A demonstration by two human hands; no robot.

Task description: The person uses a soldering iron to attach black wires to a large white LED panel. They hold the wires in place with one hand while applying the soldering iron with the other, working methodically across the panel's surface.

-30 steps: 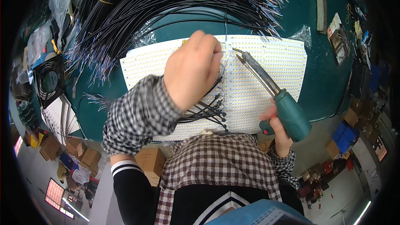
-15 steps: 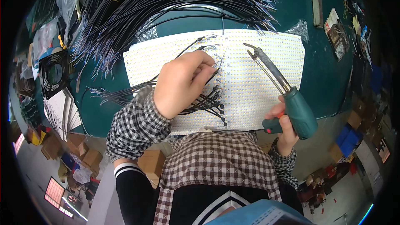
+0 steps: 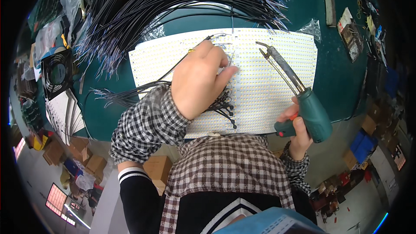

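Note:
My left hand (image 3: 197, 78) is over the LED boards, its fingers curled down near the upper wire ends and its thumb standing apart from them. No wire shows gripped between thumb and fingers; their undersides are hidden. Beneath and beside it run black cables (image 3: 130, 94) with thin stripped ends, lying across the boards' middle seam. At the right, my right hand (image 3: 300, 132) is closed round a green soldering gun (image 3: 314, 115) with a red trigger. Its metal tip (image 3: 265, 47) points up and left, above the white LED board (image 3: 281, 73) dotted with yellowish LEDs.
A thick bundle of black cables (image 3: 143, 8) with bared ends lies across the far side of the green table (image 3: 338, 82). On the left stand a black fan (image 3: 56, 73) and a stack of white boards (image 3: 65, 115). Clear plastic (image 3: 311, 30) lies behind the LED boards.
My left hand has moved slightly away from me and to the right, its thumb parting from the fingers. The soldering gun has shifted only slightly in my right hand.

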